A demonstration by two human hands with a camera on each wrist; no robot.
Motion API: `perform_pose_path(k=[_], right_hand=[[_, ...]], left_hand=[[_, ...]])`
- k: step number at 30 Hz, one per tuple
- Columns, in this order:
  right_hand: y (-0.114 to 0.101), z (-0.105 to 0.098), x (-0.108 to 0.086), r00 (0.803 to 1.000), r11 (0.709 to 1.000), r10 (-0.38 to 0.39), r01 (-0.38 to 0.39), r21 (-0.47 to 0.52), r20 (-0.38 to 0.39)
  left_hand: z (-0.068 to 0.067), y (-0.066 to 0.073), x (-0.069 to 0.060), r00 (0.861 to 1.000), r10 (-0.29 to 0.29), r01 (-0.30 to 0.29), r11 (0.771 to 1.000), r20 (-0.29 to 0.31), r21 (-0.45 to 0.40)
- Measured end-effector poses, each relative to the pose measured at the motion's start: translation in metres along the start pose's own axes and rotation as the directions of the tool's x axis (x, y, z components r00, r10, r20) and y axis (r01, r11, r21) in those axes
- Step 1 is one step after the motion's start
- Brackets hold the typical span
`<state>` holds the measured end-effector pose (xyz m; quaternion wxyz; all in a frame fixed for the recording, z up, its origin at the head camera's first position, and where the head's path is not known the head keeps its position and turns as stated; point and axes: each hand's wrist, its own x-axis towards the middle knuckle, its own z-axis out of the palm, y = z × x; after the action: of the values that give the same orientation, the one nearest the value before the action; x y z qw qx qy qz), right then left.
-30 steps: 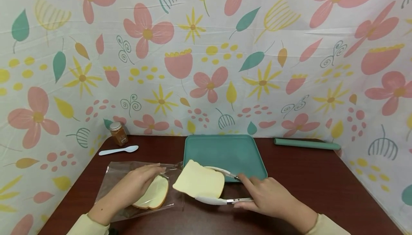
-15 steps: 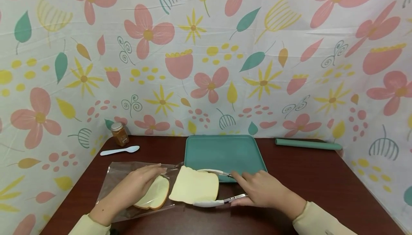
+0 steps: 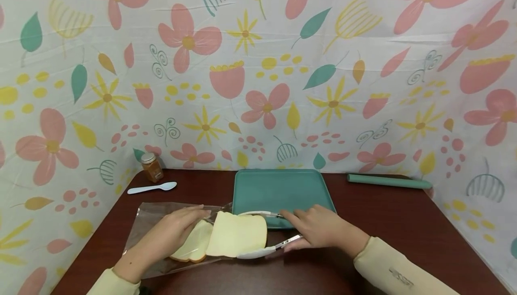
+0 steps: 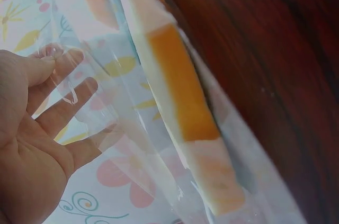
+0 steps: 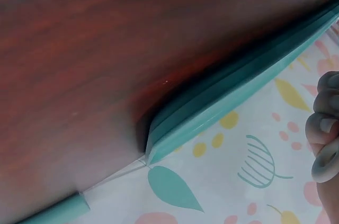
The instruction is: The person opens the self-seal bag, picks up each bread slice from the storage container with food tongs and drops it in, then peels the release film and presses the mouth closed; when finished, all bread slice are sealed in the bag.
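My left hand (image 3: 177, 230) holds the mouth of a clear plastic bag (image 3: 145, 218); in the left wrist view, thumb and forefinger pinch its film. Inside lies a bread slice (image 3: 195, 243) with a brown crust (image 4: 183, 83). My right hand (image 3: 317, 227) grips a pair of white-tipped tongs (image 3: 258, 253). Between the tong tips is a second, pale bread slice (image 3: 238, 234), its left edge overlapping the bagged slice in the head view. Whether the two touch, I cannot tell. Only curled fingers (image 5: 324, 113) of the right hand show in the right wrist view.
Behind the tongs lies a teal tray (image 3: 282, 191). A jar (image 3: 151, 168) with a pale lid and a white spoon (image 3: 153, 188) sit at the back left. Along the back right is a green roll (image 3: 387, 181). Floral cloth (image 3: 266, 61) encloses the dark table (image 3: 375, 214).
The right hand has moved left with the tongs and the pale slice, which has gone from beside the bag to overlapping the bagged slice. My left hand has stayed in place.
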<state>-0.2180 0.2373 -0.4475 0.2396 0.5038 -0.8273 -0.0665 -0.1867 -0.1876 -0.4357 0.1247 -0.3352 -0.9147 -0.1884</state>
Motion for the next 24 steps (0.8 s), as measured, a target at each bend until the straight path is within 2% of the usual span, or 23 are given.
perform_pose_path(k=[11,18,24], right_hand=[[0.01,0.015,0.017,0.998,0.999,-0.049,0.049,-0.005,-0.036],[0.012,0.014,0.027,0.997,0.998,-0.069,0.068,-0.015,-0.036],[0.013,0.013,0.035,0.996,0.997,-0.082,0.082,-0.007,-0.036]], left_hand=[[0.002,-0.001,0.002,1.0,-0.018,0.018,1.0,-0.002,0.012],[0.003,-0.002,0.002,0.999,0.024,-0.023,0.999,-0.031,0.033],[0.003,-0.001,0.002,0.998,0.03,-0.028,0.998,-0.051,0.05]])
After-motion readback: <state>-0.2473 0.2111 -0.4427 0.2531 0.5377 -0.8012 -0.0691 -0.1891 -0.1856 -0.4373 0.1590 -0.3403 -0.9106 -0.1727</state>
